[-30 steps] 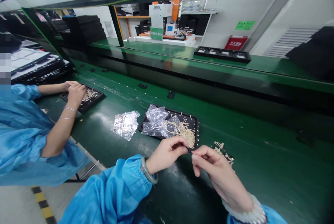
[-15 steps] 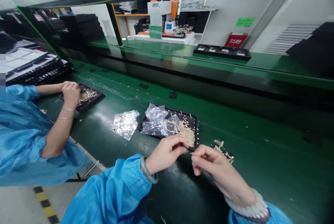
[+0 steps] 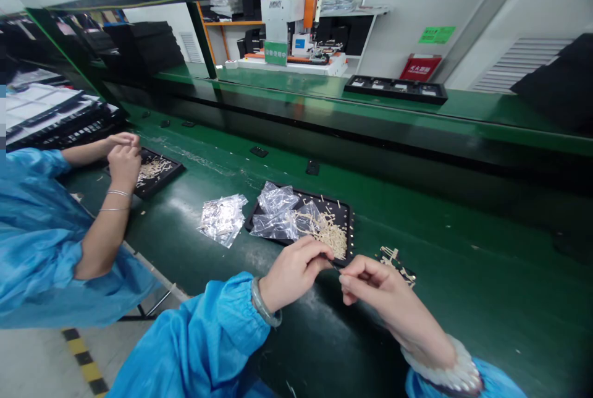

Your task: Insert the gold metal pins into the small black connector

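A small dark thin piece (image 3: 334, 266) spans the gap between my two hands, just in front of a black tray (image 3: 349, 215). My left hand (image 3: 296, 269) pinches its left end between thumb and fingers. The fingertips of my right hand (image 3: 377, 290) are closed at its other end. In the tray lie many small beige strips (image 3: 331, 234) and clear plastic bags (image 3: 277, 199). Beyond my right hand, more beige strips (image 3: 391, 256) rest on a dark piece.
Clear bags (image 3: 223, 219) lie on the green table (image 3: 185, 225). At the left, a person's hands (image 3: 125, 160) are over another black tray (image 3: 162, 183). Small black parts (image 3: 312, 167) lie farther back. A raised shelf (image 3: 278, 83) runs behind, holding a long tray (image 3: 396, 90).
The person at the left has moved one hand slightly apart from the other. My own hands have barely moved and still meet at the dark piece.
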The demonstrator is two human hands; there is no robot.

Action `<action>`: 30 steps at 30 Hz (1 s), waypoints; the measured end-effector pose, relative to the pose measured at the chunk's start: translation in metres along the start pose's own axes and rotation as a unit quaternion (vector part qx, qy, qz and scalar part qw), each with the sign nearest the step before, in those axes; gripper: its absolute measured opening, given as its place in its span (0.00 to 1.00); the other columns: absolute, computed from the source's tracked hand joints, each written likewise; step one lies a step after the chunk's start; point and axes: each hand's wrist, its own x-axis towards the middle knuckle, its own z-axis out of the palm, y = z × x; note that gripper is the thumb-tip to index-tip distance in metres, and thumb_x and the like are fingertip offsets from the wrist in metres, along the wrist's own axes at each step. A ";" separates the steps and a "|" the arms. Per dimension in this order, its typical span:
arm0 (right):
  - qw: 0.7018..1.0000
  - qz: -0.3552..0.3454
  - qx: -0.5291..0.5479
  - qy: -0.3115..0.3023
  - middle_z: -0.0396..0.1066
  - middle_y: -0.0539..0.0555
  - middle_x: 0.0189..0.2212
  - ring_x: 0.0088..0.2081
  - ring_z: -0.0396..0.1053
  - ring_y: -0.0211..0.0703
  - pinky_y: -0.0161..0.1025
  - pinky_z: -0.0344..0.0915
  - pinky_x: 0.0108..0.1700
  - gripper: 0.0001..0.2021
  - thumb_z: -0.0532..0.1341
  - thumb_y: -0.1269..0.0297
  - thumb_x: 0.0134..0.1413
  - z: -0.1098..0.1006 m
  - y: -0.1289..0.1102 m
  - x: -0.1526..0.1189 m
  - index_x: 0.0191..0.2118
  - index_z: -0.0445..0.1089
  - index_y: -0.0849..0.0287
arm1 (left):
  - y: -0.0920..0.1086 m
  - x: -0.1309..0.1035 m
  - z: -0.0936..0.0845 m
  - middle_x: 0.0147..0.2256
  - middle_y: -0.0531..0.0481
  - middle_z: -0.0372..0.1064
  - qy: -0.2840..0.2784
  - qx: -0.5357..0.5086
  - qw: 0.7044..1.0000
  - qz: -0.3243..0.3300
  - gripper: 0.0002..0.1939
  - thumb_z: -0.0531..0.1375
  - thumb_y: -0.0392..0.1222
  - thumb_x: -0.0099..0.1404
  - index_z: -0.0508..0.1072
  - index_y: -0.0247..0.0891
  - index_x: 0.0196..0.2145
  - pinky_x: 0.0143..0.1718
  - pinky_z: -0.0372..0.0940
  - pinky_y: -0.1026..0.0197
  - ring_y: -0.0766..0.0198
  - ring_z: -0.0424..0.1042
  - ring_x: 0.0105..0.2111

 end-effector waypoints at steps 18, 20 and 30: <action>0.981 -0.075 -0.047 0.175 0.71 0.55 0.28 0.27 0.68 0.41 0.36 0.65 0.27 0.18 0.68 0.54 0.44 -0.065 -0.008 0.022 0.38 0.73 0.61 | -0.008 0.002 0.000 0.52 0.46 0.57 -0.004 0.092 0.995 0.042 0.25 0.51 0.36 0.65 0.54 0.45 0.59 0.50 0.62 0.56 0.60 0.63 0.48; 0.951 -0.134 -0.054 0.272 0.71 0.56 0.36 0.30 0.68 0.41 0.36 0.66 0.27 0.20 0.67 0.53 0.45 -0.094 -0.003 0.035 0.42 0.71 0.58 | -0.009 0.002 0.001 0.53 0.46 0.56 -0.004 0.114 0.993 0.030 0.24 0.52 0.37 0.65 0.53 0.44 0.58 0.50 0.62 0.55 0.59 0.63 0.49; 0.942 -0.100 -0.192 0.258 0.72 0.56 0.31 0.29 0.67 0.45 0.38 0.62 0.27 0.17 0.65 0.52 0.47 -0.117 0.018 0.014 0.39 0.72 0.60 | -0.011 0.003 0.003 0.46 0.46 0.63 -0.010 0.153 0.986 0.070 0.12 0.51 0.37 0.66 0.67 0.39 0.46 0.50 0.61 0.57 0.60 0.64 0.47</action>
